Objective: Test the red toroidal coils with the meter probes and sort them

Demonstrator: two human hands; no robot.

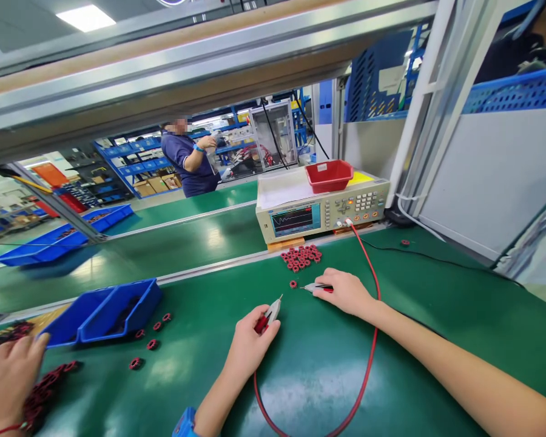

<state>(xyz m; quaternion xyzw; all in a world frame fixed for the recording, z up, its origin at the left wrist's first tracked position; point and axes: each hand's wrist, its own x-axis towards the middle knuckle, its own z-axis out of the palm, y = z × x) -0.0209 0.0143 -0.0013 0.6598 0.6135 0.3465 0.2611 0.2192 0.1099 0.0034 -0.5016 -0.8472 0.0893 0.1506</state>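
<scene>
My left hand (248, 343) is closed round a test probe (273, 311) with a grey-white body and a red part; its thin tip points up and away. Another test probe (316, 287), pale with red and black, is pinched in my right hand (346, 292). Its tip points left at a single small red-wound coil (293, 284), with a slight gap between them. Just behind lies a cluster of similar coils (301, 258). The red cable (374, 340) loops across the green table from a bench tester (323, 209) towards my left hand.
A red bin (330, 176) sits on the tester. Blue bins (118, 312) stand at left, beside several loose coils (152, 344). A co-worker's hand (11, 376) is near more coils (50, 388). Another person (191, 158) stands beyond the table. A black cable (432, 258) runs right.
</scene>
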